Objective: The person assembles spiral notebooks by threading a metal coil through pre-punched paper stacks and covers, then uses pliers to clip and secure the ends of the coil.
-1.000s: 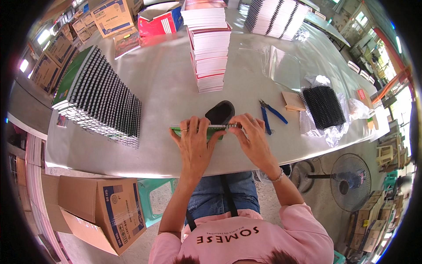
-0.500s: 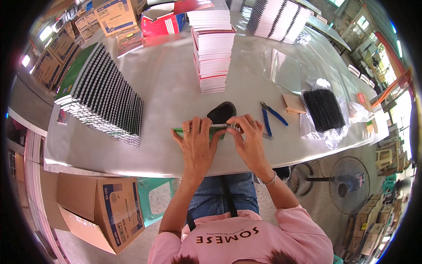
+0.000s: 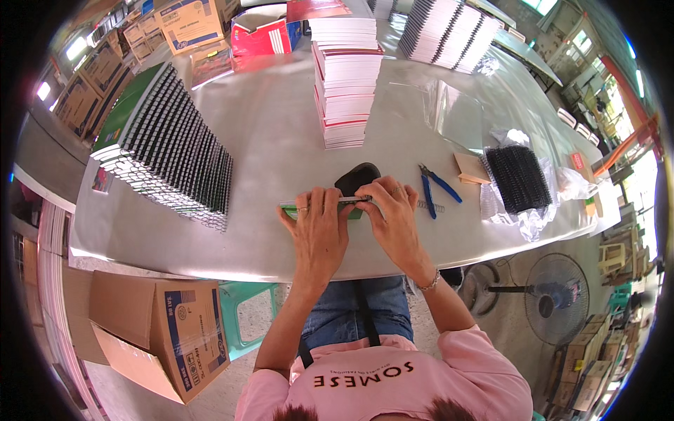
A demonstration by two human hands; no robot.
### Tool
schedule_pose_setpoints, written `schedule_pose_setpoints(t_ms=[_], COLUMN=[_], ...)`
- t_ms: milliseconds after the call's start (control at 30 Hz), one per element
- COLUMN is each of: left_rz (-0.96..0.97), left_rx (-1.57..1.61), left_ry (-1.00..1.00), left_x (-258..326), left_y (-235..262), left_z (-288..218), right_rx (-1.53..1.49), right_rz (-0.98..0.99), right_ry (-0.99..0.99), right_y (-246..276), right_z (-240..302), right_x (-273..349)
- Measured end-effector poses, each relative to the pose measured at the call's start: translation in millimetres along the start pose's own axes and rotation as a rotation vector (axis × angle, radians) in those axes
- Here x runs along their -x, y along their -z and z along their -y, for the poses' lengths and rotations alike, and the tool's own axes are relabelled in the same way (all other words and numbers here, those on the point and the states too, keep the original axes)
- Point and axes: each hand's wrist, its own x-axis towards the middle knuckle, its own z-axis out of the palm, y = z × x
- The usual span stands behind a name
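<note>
A green-covered book point(image 3: 288, 210) is held on edge, spine up, above the near middle of the table. My left hand point(image 3: 318, 231) is closed round it, thumb on the near cover and fingers over the top. At the right end of the spine, my right hand point(image 3: 394, 216) pinches a spiral binding coil point(image 3: 432, 207), whose free length sticks out to the right past the fingers. How far the coil runs through the holes is hidden by my fingers. Just behind my hands lies a black rounded pad-like object point(image 3: 359, 175).
Blue-handled cutters point(image 3: 439, 189) lie right of my hands, with a bundle of black coils point(image 3: 518, 179) on plastic beyond. A tall stack of coil-bound green books point(image 3: 172, 144) stands left; a pile of white-paged books point(image 3: 344, 91) stands ahead. An opened carton point(image 3: 151, 330) sits below the table's left.
My right hand has shifted its fingers along the coil at the spine's right end. The coil's free end now points more level to the right. My left hand keeps its hold on the book.
</note>
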Motion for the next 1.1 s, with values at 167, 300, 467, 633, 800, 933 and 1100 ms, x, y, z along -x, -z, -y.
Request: schedule_pose_setpoints(t_ms=[167, 300, 467, 633, 800, 933, 1100], left_rz=[0.015, -0.081, -0.193, -0.260, -0.174, -0.193, -0.193], left_rx=[0.039, 0.145, 0.378, 0.469, 0.505, 0.516, 0.549], left_ry=[0.045, 0.097, 0.185, 0.202, 0.156, 0.184, 0.183], left_x=[-1, -1, -3, -2, 1, 1, 1], left_y=[0, 2, 1, -3, -13, -14, -14], left_z=[0, 2, 3, 8, 21, 23, 22], right_rx=[-0.013, -0.063, -0.044, 0.000, -0.078, -0.243, -0.201], right_rz=[0.044, 0.023, 0.002, 0.041, 0.045, 0.040, 0.014], right_ry=[0.026, -0.049, 0.001, 0.068, 0.031, -0.046, 0.001], right_y=[-1, -3, -6, -6, -6, -10, -4], right_z=[-2, 0, 3, 0, -3, -4, -4], right_x=[-2, -2, -7, -7, -5, -7, -9])
